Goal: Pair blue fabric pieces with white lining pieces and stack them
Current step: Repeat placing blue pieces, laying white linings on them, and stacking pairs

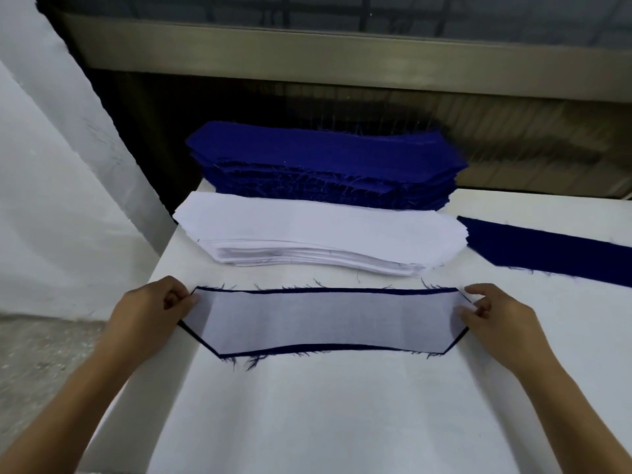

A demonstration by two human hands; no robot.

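A white lining piece (325,319) lies flat on a blue fabric piece (321,348), whose dark frayed edge shows as a thin border all round it. My left hand (154,307) pinches the pair at its left end. At the right end my right hand (496,313) pinches the same pair. Behind them sits a stack of white lining pieces (318,230), and further back a taller stack of blue fabric pieces (325,159).
The white table (325,422) ends in a left edge beside my left arm, with grey floor (41,354) below. Another blue piece (554,251) lies on the table at the right. A dark wall and a ledge rise behind the stacks.
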